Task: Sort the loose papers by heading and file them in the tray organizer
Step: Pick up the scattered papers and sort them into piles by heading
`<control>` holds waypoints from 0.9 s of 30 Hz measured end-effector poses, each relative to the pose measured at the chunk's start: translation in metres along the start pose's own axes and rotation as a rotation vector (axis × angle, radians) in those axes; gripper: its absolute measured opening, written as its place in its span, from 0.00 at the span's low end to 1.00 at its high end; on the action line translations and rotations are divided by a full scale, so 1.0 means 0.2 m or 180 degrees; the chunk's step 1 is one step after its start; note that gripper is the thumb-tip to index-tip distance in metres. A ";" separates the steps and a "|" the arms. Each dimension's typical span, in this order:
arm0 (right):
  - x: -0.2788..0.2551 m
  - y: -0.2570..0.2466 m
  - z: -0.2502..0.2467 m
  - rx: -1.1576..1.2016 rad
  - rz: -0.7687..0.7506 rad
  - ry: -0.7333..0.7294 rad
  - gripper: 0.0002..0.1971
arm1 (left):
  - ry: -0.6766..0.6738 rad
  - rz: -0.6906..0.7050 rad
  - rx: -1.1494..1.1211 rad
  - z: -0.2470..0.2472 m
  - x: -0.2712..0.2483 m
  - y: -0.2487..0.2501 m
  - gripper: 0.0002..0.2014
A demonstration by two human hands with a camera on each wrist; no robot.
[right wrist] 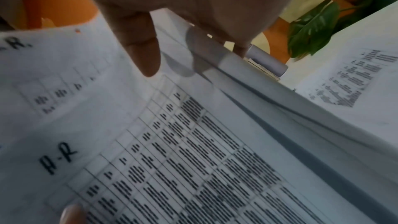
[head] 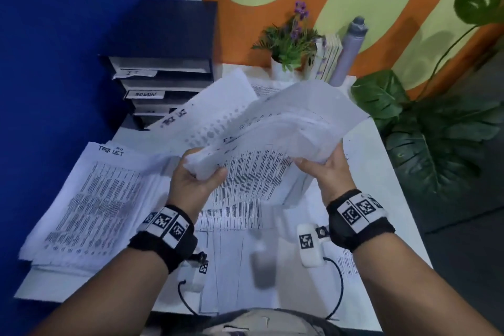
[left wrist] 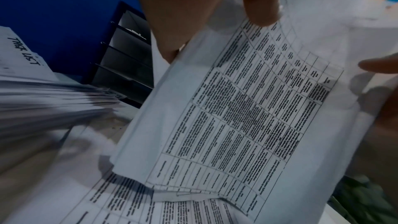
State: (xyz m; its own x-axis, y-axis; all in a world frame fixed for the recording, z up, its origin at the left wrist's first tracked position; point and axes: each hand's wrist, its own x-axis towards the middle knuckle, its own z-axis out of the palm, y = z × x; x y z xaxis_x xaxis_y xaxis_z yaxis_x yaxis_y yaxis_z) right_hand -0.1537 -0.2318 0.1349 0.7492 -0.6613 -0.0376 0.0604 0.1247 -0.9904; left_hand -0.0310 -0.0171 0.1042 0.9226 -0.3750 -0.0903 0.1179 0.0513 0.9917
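- Head view: even indoor light, fairly bright; wide-angle bending at edges.
- Motion blur on the lifted sheaf of papers [head: 275,128]; a dark smeared blob low on the tabletop [head: 387,172].
- Leaf shadows fall on the wall [head: 409,8] at right.
- Left wrist view: dimmer, bluish; side paper stack [left wrist: 43,98] streaked with blur, printed table text sharp mid-frame.
- Right wrist view: dim, soft throughout; fingers [right wrist: 140,45] close and out of focus, text smeared.
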 end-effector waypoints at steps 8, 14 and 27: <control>-0.02 -0.22 0.09 -0.0199 -0.1385 -0.0056 0.46 | 0.0114 -0.0115 -0.0035 -0.02 -0.01 0.02 0.18; 0.01 -0.42 0.14 -0.3666 -0.2611 -0.0178 0.32 | 0.0003 -0.0212 -0.0108 0.02 -0.05 0.08 0.18; 0.03 -0.11 0.08 -0.0479 -0.0106 -0.0020 0.57 | 0.0202 -0.0323 0.0003 -0.03 0.01 0.01 0.12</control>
State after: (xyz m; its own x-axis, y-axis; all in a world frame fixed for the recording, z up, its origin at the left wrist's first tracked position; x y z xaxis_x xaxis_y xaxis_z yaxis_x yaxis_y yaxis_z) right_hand -0.1410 -0.2270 0.1588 0.7526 -0.6584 -0.0041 -0.0140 -0.0098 -0.9999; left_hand -0.0259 -0.0125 0.1060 0.9273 -0.3188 -0.1959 0.2117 0.0152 0.9772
